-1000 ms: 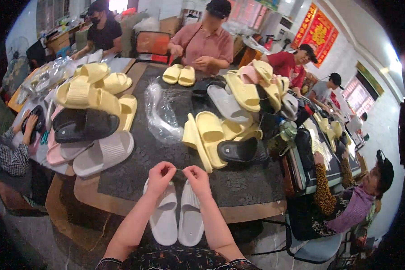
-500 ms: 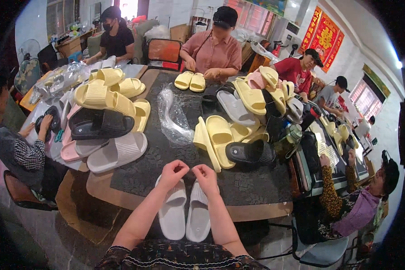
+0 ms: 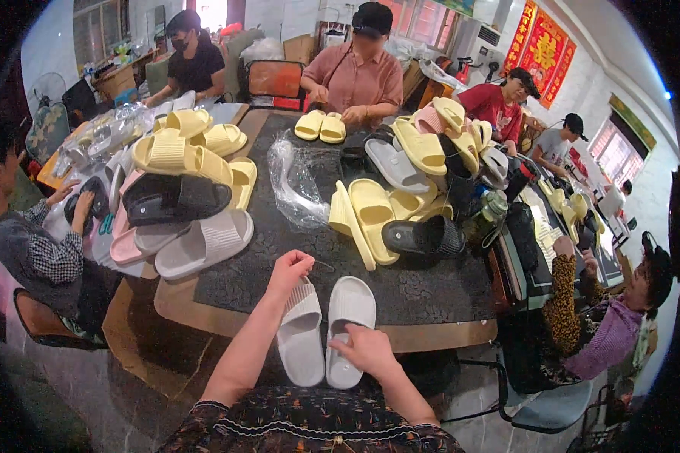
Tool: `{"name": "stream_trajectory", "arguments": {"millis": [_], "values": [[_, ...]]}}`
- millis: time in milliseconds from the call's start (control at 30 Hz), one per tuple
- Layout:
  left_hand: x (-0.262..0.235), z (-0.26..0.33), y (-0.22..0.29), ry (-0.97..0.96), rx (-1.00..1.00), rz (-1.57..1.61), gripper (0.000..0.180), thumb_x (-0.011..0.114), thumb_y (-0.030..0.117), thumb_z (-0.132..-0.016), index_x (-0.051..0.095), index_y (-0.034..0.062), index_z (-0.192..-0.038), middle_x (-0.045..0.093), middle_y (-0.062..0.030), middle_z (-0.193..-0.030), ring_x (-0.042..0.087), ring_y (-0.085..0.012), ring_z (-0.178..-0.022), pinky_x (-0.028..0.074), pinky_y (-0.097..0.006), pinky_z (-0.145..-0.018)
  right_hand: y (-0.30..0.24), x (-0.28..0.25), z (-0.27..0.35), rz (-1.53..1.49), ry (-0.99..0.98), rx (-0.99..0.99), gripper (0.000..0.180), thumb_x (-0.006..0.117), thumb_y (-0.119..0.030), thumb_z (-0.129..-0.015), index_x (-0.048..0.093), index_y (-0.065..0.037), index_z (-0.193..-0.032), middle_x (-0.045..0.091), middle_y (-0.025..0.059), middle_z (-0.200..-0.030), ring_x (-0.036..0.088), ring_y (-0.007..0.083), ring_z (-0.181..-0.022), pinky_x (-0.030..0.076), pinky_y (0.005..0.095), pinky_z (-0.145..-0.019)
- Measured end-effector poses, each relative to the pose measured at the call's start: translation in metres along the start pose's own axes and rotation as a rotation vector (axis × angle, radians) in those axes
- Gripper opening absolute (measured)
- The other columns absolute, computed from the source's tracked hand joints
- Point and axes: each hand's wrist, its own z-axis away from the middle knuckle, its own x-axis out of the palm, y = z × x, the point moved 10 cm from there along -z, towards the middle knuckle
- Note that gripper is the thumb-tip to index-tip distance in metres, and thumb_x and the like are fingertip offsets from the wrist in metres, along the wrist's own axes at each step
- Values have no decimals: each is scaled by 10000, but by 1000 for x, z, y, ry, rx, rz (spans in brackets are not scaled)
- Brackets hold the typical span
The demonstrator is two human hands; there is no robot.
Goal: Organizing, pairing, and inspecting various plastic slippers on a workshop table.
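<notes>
The right hand point(image 3: 368, 349) has dropped back to the heel of the right white slipper point(image 3: 349, 328), fingers pressed onto it. The left hand point(image 3: 289, 266) stays pinched at the left slipper's point(image 3: 301, 336) toe. Beyond the pair, yellow slippers point(image 3: 370, 215) lie piled on the table point(image 3: 295, 264).

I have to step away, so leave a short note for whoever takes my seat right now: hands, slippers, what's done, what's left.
Left hand: raised over the toe end of the left white slipper, fingers pinched in a closed grip; a thin thread seems to run from it.
Right hand: resting on the heel end of the right white slipper.
The pair lies side by side at the near edge of the dark table.
Done: pair lined up.
Left: it seems the thread job is unfinished; yellow slippers and a grey pile wait beyond.
</notes>
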Motion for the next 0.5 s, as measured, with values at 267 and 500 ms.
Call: {"name": "stream_trajectory", "arguments": {"millis": [267,500], "values": [[32,43,-8,-152,-124,-2,116,660,135,-847,651,33,-899,617,7,-774,551,-71,-699,453,-220,-652,9,28,-14,-283,76,133,361,658,-369,-805,543,-43,-701,613,126,-677,614,340,-631,480,451,-596],[-20,72,65,219,341,-346,152,634,91,-874,650,25,-1010,652,-32,-926,607,-114,-823,479,-259,-755,60,-35,18,-176,411,288,223,630,-252,-782,558,-46,-825,609,178,-731,603,391,-711,473,488,-649]]}}
